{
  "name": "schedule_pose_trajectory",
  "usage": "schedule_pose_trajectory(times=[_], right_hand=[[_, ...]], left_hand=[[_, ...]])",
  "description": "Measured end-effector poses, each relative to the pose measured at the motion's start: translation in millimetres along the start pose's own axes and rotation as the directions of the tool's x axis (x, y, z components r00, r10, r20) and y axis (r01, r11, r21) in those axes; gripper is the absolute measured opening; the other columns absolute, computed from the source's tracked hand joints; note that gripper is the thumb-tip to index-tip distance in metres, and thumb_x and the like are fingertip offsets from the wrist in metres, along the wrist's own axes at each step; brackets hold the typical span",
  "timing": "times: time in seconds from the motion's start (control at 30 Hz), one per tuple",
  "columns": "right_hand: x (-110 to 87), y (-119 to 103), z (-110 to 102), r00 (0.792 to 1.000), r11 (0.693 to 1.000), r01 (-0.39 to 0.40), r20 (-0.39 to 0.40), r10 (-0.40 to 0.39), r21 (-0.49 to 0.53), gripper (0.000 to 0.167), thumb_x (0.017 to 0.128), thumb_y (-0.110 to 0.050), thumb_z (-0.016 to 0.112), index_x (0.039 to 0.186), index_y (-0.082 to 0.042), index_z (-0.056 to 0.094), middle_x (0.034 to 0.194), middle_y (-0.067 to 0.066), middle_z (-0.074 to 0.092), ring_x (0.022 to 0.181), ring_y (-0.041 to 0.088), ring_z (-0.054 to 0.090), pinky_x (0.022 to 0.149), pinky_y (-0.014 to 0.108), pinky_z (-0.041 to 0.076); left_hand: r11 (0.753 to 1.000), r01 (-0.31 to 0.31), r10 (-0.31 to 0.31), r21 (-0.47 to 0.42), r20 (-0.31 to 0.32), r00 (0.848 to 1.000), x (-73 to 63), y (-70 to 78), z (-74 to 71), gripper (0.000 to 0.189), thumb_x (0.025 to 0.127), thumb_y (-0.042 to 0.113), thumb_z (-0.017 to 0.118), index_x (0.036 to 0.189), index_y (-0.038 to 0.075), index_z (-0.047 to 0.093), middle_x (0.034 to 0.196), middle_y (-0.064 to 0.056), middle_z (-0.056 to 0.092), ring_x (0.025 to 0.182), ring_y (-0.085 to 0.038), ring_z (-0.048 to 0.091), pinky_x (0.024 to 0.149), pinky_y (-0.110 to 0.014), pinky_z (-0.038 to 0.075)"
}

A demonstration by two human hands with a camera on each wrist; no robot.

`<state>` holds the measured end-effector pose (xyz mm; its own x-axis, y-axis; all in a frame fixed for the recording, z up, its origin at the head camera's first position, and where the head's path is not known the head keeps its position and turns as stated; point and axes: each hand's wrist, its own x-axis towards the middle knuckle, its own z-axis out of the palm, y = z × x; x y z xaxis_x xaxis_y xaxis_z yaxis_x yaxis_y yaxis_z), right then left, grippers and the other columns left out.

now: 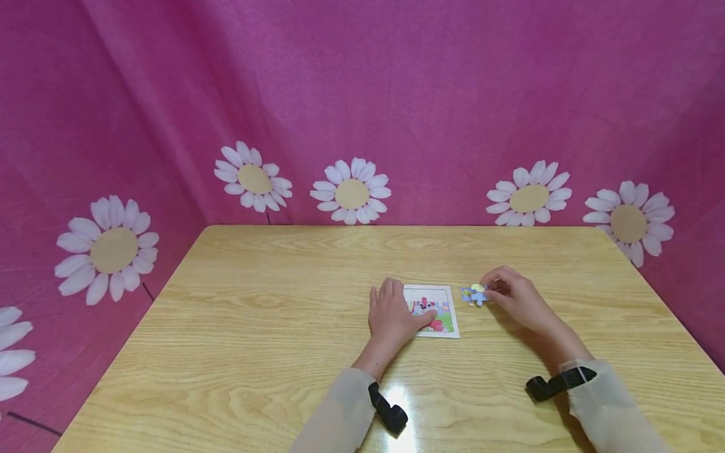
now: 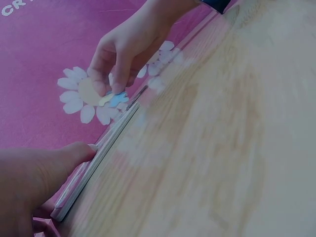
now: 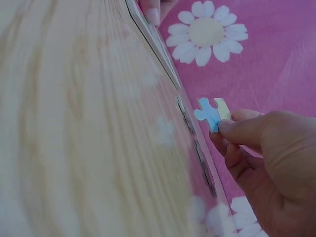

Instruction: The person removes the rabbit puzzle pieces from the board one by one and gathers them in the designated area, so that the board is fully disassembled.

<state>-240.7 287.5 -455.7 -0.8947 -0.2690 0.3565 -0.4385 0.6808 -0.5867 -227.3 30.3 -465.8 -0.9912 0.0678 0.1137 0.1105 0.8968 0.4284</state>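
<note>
A white-bordered jigsaw board (image 1: pixel 455 327) with a partly assembled cartoon picture lies flat on the table. My left hand (image 1: pixel 392 314) holds its left side, thumb across the top face and fingers at the edge, as the left wrist view also shows. To the right of the board, my right hand (image 1: pixel 518 301) pinches a blue and pale yellow puzzle piece (image 3: pixel 211 114) between thumb and fingers, raised above the tabletop in the right wrist view. Loose puzzle pieces (image 1: pixel 466 294) lie beside the board, under and next to the held piece, partly covered by it in the head view.
The light wood table (image 1: pixel 255 327) extends on all sides of the board. Behind and to the left hangs a magenta cloth (image 1: pixel 396 94) printed with white daisies. Each wrist wears a black strap camera (image 1: pixel 391 412) over a beige sleeve.
</note>
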Motion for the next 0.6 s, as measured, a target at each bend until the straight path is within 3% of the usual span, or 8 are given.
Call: schedule_pose_trajectory(times=[0.23, 0.6], right_hand=[[-7.4, 9, -11, 0.999, 1.000, 0.011, -0.035, -0.012, -0.020, 0.015, 0.085, 0.008, 0.068, 0.096, -0.002, 0.063, 0.093, 0.010, 0.062, 0.081, 0.000, 0.057, 0.071, 0.007, 0.049], [-17.4, 22, -23, 0.995, 0.999, 0.030, -0.091, -0.034, -0.042, 0.019, 0.081, 0.013, 0.069, 0.093, -0.001, 0.064, 0.090, 0.008, 0.062, 0.080, -0.013, 0.050, 0.068, 0.003, 0.044]], left_hand=[[1.000, -0.004, 0.004, 0.006, -0.007, 1.000, 0.1, 0.4, -0.6, 0.081, 0.072, 0.068, 0.072, 0.120, 0.008, 0.047, 0.111, -0.002, 0.045, 0.113, -0.018, 0.046, 0.123, -0.044, 0.025], [1.000, 0.003, -0.003, 0.002, 0.008, 1.000, -0.1, 0.3, -0.2, 0.084, 0.073, 0.068, 0.072, 0.126, 0.008, 0.046, 0.113, -0.002, 0.045, 0.114, -0.019, 0.044, 0.123, -0.045, 0.024]])
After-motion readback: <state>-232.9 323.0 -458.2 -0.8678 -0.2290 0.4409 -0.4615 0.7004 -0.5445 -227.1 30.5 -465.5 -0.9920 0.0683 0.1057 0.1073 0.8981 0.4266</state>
